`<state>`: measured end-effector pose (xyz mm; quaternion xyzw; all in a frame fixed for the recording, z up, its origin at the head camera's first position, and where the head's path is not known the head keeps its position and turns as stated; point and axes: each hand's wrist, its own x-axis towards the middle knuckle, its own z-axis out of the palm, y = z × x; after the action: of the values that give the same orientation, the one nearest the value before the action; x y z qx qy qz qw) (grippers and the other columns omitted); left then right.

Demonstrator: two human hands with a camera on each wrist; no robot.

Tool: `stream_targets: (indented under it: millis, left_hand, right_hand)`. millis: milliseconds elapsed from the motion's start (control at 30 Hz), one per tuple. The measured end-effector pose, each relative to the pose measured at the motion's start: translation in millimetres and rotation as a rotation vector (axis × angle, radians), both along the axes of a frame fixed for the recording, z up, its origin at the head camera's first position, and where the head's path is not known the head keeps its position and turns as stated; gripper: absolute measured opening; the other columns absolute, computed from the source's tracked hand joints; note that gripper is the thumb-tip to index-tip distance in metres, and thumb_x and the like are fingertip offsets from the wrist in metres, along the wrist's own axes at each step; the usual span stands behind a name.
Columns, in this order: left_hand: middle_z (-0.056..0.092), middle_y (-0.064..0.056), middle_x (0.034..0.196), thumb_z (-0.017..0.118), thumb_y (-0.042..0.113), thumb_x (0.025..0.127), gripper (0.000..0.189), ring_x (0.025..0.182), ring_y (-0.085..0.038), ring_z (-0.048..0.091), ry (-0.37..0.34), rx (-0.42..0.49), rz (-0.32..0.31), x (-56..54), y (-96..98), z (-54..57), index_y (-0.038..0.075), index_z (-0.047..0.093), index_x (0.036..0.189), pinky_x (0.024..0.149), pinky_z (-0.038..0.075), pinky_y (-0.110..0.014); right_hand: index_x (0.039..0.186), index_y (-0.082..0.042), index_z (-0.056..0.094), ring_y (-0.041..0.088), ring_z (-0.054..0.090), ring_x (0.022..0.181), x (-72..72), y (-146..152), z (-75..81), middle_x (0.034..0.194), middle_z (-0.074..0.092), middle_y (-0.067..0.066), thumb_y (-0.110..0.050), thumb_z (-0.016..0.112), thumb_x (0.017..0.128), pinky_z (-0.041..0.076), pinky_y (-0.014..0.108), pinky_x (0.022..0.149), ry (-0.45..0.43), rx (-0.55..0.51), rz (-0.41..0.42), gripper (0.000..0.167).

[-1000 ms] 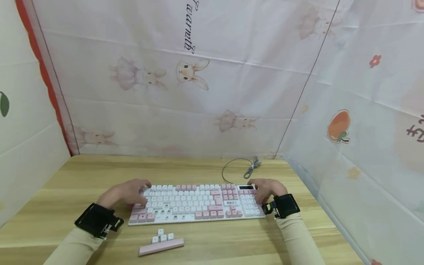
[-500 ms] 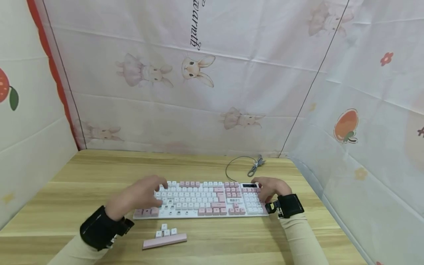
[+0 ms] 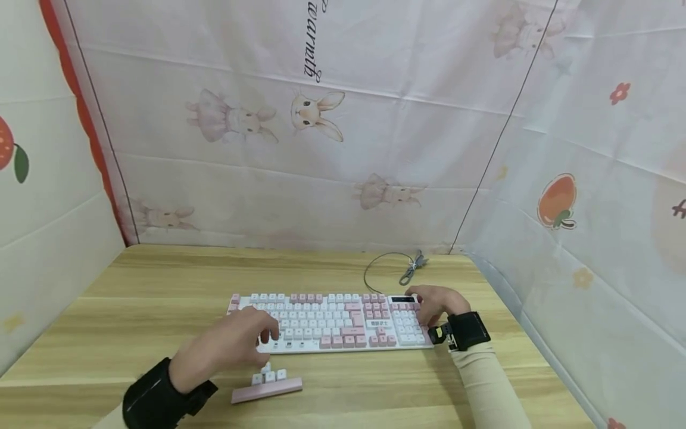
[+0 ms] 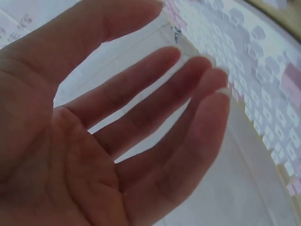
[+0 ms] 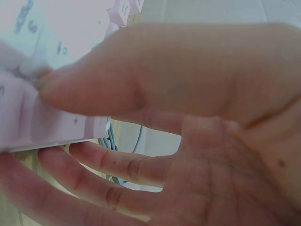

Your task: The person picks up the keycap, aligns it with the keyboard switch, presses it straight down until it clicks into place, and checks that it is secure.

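Observation:
A white and pink computer keyboard [image 3: 321, 325] lies flat on the wooden table, with several keys off at its lower left. My left hand [image 3: 230, 342] hovers over that lower left part, fingers loosely bent; the left wrist view shows nothing in the palm. Just below it lie several loose white keycaps [image 3: 270, 376], partly hidden by the hand, and a long pink space bar keycap [image 3: 268, 390]. My right hand [image 3: 439, 304] grips the keyboard's right end. In the right wrist view its thumb [image 5: 89, 87] lies on the keys, with the other fingers along the edge.
A grey cable [image 3: 409, 271], bundled at its end, runs from behind the keyboard. The wooden table [image 3: 177, 274] meets printed cloth walls [image 3: 321, 196] at the back and both sides.
My left hand has left the keyboard's left end and moved right and toward me, above the loose keycaps. My right hand keeps its place on the keyboard. The head view has shifted slightly.

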<state>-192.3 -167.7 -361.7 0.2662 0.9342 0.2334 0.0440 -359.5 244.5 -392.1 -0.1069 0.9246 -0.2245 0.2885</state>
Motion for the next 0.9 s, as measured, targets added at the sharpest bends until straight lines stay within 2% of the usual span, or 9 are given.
stream_targets:
  millis: [133,367,667,900]
  left_hand:
    - [0.065,0.005,0.079,0.081,0.004,0.075,0.017,0.069,-0.003,0.050,0.021,0.009,-0.038,7.2,5.8,-3.2,0.014,0.073,0.086,0.063,0.045,-0.023]
    - [0.061,0.008,0.071,0.089,0.010,0.069,0.021,0.064,-0.002,0.046,0.029,-0.038,-0.036,11.4,16.1,-15.6,0.015,0.071,0.079,0.059,0.040,-0.022]
    - [0.062,0.005,0.075,0.090,0.006,0.066,0.027,0.067,-0.006,0.048,0.063,-0.095,0.032,8.6,14.8,-24.9,0.014,0.069,0.081,0.061,0.041,-0.024]
    - [0.063,0.004,0.077,0.084,-0.003,0.067,0.026,0.068,-0.009,0.049,0.070,-0.120,0.088,2.6,12.7,-32.2,0.013,0.069,0.081,0.061,0.041,-0.026]
  right_hand:
    - [0.150,-0.006,0.043,0.027,0.066,0.093,-1.5,1,-0.1,0.143,0.047,0.029,0.006,0.078,0.075,0.061,0.042,0.080,0.004,0.009,0.011,0.084]
    - [0.150,-0.008,0.044,0.025,0.067,0.089,-4.5,1,-3.8,0.144,0.047,0.027,0.004,0.077,0.076,0.061,0.040,0.079,0.010,0.018,0.022,0.082]
    - [0.150,-0.008,0.044,0.025,0.066,0.090,-3.7,2,-4.3,0.143,0.048,0.026,0.005,0.077,0.076,0.061,0.040,0.078,0.007,0.022,0.010,0.082]
    - [0.150,-0.009,0.045,0.024,0.066,0.089,-4.5,1,-4.9,0.144,0.047,0.026,0.004,0.077,0.076,0.061,0.039,0.078,0.006,0.024,0.007,0.082]
